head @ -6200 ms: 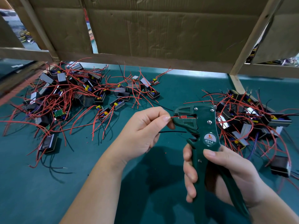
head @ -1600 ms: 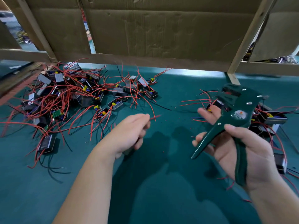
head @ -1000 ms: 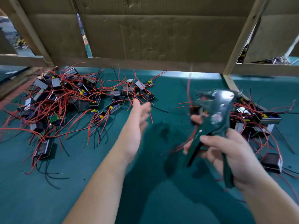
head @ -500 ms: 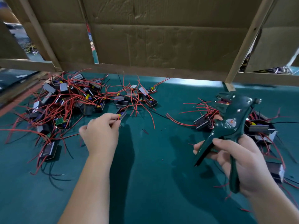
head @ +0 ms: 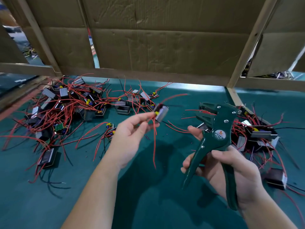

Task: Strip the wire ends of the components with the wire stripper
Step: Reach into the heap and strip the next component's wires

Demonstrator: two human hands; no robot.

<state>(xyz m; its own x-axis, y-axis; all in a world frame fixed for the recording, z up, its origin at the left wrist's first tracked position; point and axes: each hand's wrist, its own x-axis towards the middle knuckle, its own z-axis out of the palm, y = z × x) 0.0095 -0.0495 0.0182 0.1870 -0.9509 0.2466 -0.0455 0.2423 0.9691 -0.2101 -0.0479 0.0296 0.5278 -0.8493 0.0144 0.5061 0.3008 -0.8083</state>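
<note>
I have one component (head: 160, 113) up off the table (head: 156, 204), pinched between the thumb and fingertips of the left hand (head: 130, 134). It is a small boxy block with a grey metal face and a yellow part at its near edge. Its thin red wire (head: 154, 146) droops limp below the hand, with the end well apart from the tool. The right hand (head: 231, 172) is curled round the wire stripper (head: 214, 134), a dark green tool of flat painted metal with shiny rivets and a round label. Its handles are splayed apart and its jaws stand open with nothing between them.

By my reading, this piece is fetched but not yet stripped; the wire end has to go into the jaws first. A big tangle of components (head: 66, 109) lies to the left and a smaller heap (head: 257, 131) to the right behind the tool. I cannot tell from here which ends are bare, so I would guess plenty of work remains. Tiny red flecks (head: 167, 134) on the teal cloth-like surface look like shed insulation. Creased cardboard (head: 165, 47) on a rough wooden frame (head: 244, 42) walls the back.
</note>
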